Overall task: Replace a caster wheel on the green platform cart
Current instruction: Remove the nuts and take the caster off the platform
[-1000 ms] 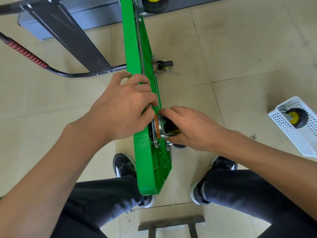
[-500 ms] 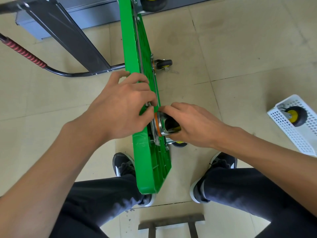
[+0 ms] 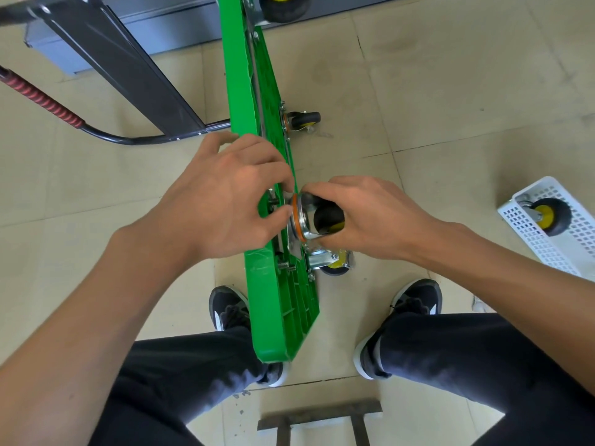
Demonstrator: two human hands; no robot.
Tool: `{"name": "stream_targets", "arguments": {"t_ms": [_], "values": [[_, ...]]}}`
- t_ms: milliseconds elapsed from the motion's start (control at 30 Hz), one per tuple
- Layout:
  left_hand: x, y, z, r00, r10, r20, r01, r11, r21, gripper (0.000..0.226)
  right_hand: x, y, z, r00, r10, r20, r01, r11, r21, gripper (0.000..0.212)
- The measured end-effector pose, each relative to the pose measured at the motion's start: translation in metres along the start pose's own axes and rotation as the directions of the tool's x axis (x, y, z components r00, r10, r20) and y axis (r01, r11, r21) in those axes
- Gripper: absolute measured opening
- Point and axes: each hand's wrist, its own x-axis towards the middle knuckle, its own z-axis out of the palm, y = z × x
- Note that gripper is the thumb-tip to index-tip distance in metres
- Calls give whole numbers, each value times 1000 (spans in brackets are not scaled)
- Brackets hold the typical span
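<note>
Item: caster wheel [image 3: 317, 217], clamped in right hand [image 3: 370, 217] against upended green platform cart [image 3: 277, 304]; left hand [image 3: 225, 201] fingertips, since 1 second earlier, shifted onto a mounting bolt, suggesting fastening underway.

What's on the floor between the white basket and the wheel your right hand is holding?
Nothing: in the head view, only bare tiled floor lies between the white basket and the caster in the right hand.

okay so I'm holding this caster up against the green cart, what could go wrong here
The green cart stands on edge, seemingly propped against your leg; it could tip. The caster is held only by your right hand, so it may slip off the bolts. Your left hand fingertips sit by its plate and could get pinched.
</note>
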Motion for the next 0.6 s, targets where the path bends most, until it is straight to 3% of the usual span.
{"name": "stream_targets", "arguments": {"t_ms": [433, 600], "values": [[21, 22, -8, 990, -60, -125, 51, 996, -77, 46, -9, 21, -55, 987, 61, -149, -73, 994, -76, 51], [38, 46, -15, 973, -159, -165, 111, 957, -267, 47, -22, 33, -91, 971, 125, -204, -139, 989, -55, 52]]}}
